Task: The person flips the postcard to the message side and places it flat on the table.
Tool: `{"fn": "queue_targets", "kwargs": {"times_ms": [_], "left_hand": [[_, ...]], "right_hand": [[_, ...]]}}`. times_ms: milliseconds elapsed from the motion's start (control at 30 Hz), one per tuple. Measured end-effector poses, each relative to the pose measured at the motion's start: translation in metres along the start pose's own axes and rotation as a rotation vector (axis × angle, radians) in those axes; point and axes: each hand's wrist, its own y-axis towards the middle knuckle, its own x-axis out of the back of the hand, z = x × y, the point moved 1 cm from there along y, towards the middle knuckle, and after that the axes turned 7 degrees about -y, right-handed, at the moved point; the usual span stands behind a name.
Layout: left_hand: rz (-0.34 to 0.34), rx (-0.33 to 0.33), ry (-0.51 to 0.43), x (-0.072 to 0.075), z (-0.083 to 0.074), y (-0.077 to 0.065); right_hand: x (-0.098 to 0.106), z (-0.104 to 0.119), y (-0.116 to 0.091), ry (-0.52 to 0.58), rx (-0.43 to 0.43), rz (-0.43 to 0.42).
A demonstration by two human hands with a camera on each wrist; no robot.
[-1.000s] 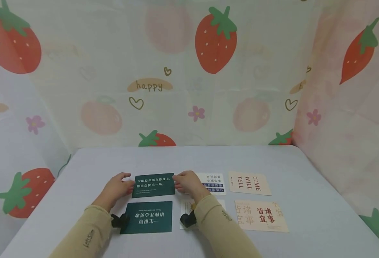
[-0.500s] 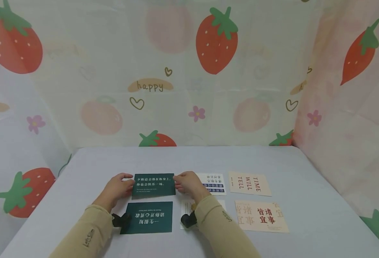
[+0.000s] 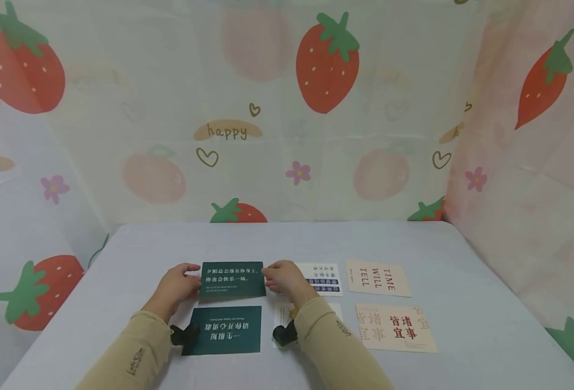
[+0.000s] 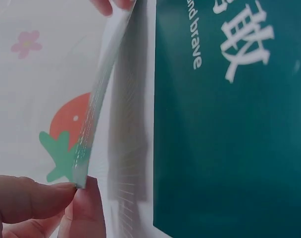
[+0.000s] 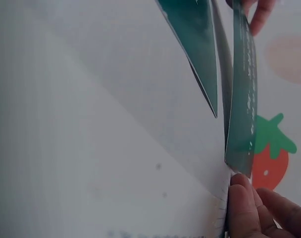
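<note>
A dark green card point(image 3: 232, 283) with white lettering is held up at a tilt in the head view, at the back of the left pair of cards. My left hand point(image 3: 175, 286) pinches its left edge between thumb and finger; in the left wrist view that thumb point(image 4: 36, 199) meets the card's corner. On the opposite side my right hand point(image 3: 288, 279) pinches the right edge, and the right wrist view has the fingertips point(image 5: 242, 198) at a corner. A second green card point(image 3: 233, 338) lies flat nearer the body, just in front of the raised one.
A white card with blue bands point(image 3: 324, 279) and another white card point(image 3: 335, 310) lie partly hidden by the right arm. Farther right are two cream cards with red lettering, one far point(image 3: 376, 277) and one near point(image 3: 396, 327). Strawberry-print cloth point(image 3: 247, 179) hangs behind the table.
The held card has turned slightly, so its far edge is more level, and its near edge sits a little closer to the flat green card. Both hands stay almost in place.
</note>
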Motion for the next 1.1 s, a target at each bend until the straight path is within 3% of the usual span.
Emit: {"fn": "queue_targets", "kwargs": {"times_ms": [267,700,1100], "left_hand": [[0.013,0.013,-0.021,0.0003,-0.0001,-0.0026],[0.032,0.015,-0.074,0.0017,-0.0004,-0.0043],[0.036,0.018,-0.131,0.0006,-0.0061,-0.0063]], "right_hand": [[-0.0008,-0.0002,-0.0003,-0.03,0.03,0.009],[0.0009,0.0034,0.0001,-0.024,0.01,0.007],[0.0063,0.0072,0.0022,-0.079,0.056,-0.053]]}}
